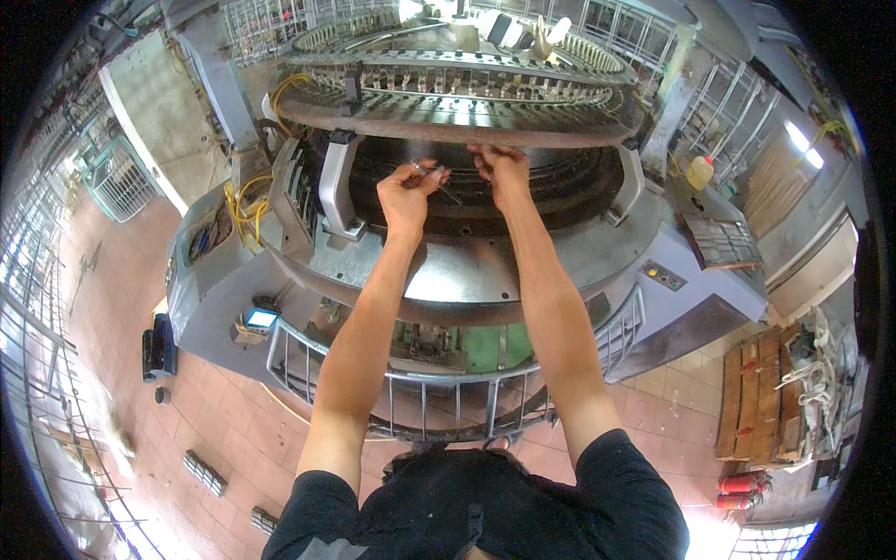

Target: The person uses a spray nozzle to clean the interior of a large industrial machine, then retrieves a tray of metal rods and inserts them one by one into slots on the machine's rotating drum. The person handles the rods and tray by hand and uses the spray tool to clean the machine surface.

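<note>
Both my arms reach into the gap of a large round knitting machine, between its metal bed and the raised ring above. My left hand is closed in a pinch round a thin metal tool, whose kind is too small to make out. To its right, just under the ring's lower edge, my right hand has its fingers curled together. Whatever those fingers may hold is hidden. Behind and below both hands lies the dark, round inside of the machine.
Silver posts support the ring on both sides. A curved metal railing stands between my body and the machine. Yellow cables hang at the left. At the right are a yellowish bottle, a wooden crate and red extinguishers.
</note>
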A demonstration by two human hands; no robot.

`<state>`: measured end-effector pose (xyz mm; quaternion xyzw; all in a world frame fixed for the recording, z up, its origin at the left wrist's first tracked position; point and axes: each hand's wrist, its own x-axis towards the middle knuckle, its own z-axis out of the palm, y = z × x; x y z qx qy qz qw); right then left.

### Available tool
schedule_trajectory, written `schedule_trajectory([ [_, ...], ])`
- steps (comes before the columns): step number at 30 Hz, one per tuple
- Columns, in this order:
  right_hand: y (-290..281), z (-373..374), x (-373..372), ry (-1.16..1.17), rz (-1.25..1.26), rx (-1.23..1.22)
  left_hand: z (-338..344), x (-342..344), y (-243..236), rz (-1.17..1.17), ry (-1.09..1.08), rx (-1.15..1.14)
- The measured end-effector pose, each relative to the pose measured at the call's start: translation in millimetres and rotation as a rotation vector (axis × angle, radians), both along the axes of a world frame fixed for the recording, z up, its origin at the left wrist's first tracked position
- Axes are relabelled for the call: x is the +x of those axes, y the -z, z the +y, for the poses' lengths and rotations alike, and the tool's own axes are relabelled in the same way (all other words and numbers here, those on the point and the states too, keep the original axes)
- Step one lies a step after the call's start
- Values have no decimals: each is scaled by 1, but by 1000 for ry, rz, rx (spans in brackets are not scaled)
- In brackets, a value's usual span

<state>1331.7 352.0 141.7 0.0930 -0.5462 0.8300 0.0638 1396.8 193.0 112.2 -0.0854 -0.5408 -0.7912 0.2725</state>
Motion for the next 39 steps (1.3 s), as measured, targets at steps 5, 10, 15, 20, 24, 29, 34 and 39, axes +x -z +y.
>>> schedule_trajectory([
  [5,12,6,34,-73,259,911,4,-3,-5,-64,99,225],
  [10,15,21,35,-139,276,752,19,-17,-12,-211,204,180],
  [15,19,39,26,-413,-66,468,25,-33,-10,-381,277,80],
  [20,36,39,20,-82,-15,510,27,-31,1,-197,70,-415],
  [24,45,40,13,172,132,729,32,-18,8,75,-395,-1145],
  [29,49,41,8,244,211,834,43,-9,7,173,-474,-1268],
  [34,51,37,8,345,365,844,50,-1,5,288,-544,-1406],
  [39,48,38,9,346,374,853,52,1,4,272,-545,-1449],
])
